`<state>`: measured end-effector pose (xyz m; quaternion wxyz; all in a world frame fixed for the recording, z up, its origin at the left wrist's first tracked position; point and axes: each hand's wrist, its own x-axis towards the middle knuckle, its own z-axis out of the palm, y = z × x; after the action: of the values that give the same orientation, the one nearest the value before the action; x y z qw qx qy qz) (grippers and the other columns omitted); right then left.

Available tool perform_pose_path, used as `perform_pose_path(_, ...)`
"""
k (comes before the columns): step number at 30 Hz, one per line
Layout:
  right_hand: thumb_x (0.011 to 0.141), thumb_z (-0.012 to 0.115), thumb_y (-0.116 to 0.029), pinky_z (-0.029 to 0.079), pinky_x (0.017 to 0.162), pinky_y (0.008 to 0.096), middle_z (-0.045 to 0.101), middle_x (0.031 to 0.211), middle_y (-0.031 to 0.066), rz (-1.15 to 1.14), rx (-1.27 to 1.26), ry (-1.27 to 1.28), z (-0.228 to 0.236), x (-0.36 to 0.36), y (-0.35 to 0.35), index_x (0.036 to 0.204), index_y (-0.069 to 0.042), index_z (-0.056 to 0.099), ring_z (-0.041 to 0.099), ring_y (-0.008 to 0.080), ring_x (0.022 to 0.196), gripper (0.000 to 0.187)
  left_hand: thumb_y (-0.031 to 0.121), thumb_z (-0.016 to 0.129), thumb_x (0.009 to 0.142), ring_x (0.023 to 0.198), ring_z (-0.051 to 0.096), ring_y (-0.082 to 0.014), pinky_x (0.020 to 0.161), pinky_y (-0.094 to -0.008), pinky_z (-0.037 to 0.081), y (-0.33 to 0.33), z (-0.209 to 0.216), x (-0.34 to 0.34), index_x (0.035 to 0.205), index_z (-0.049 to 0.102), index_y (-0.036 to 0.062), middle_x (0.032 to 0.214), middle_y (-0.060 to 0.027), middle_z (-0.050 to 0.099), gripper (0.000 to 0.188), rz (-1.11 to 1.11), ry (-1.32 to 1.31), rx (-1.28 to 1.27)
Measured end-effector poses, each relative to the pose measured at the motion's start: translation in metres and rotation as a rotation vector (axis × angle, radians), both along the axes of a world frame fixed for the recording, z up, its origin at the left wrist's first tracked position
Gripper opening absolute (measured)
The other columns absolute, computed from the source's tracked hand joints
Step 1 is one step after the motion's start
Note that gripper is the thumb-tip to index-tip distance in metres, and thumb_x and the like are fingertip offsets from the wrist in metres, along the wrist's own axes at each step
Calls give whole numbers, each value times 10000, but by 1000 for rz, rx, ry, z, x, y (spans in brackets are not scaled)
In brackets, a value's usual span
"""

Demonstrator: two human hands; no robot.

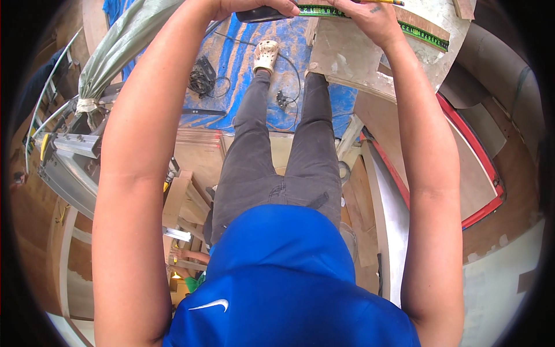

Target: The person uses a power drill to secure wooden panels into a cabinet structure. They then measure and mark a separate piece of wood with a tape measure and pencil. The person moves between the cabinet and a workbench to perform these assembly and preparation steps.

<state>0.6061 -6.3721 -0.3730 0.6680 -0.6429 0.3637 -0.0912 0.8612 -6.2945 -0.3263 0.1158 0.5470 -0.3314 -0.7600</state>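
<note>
At the upper edge, my left hand is closed round the dark case of a tape measure. The green-and-black tape blade runs out to the right, along a narrow wooden strip on a worn wooden work surface. My right hand lies over the blade, with a digit pressing on it. A yellow pencil sticks out from the right hand's far side. The frame edge cuts off part of both hands.
A dusty blue tarp covers the floor, with a black cable coil and a plug. At left are a tied grey sheet and metal profiles. Red-edged panels stand right. Another person's hand shows lower left.
</note>
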Motion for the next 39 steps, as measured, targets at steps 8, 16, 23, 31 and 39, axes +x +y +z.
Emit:
perform_pose_path(8,899,734,-188,469,676,253,660,825,-28,4,31,-17,-1,1,1,942,-64,677,574,70,757,143,185,845,799,1038,654,-183,932,-324,504,1,0,1,1536,419,42,1206,-147,713,863,2,-3,-13)
perform_pose_path(16,894,741,-190,472,677,254,663,827,-28,4,88,-20,1,0,0,943,-63,679,580,72,761,150,181,844,799,1038,653,-186,941,-320,500,-1,13,-1,1539,418,44,1198,-139,708,864,7,16,-8)
perform_pose_path(23,869,742,-173,456,648,256,630,787,-33,23,-2,28,1,1,1,926,-61,678,556,71,732,141,183,852,789,1055,648,-188,950,-321,496,1,-2,1,1539,416,39,1223,-143,702,880,18,11,6)
perform_pose_path(31,858,737,-174,458,630,261,635,771,-24,31,-74,80,7,4,1,903,-50,683,560,75,715,142,192,857,789,1067,654,-191,958,-320,497,1,1,3,1544,411,38,1245,-157,703,891,9,10,1)
perform_pose_path(39,860,727,-172,464,630,264,639,764,-18,19,-85,74,2,3,4,901,-48,683,565,78,711,137,194,857,791,1043,665,-184,943,-313,505,0,-1,1,1546,407,34,1224,-149,713,893,11,14,7)
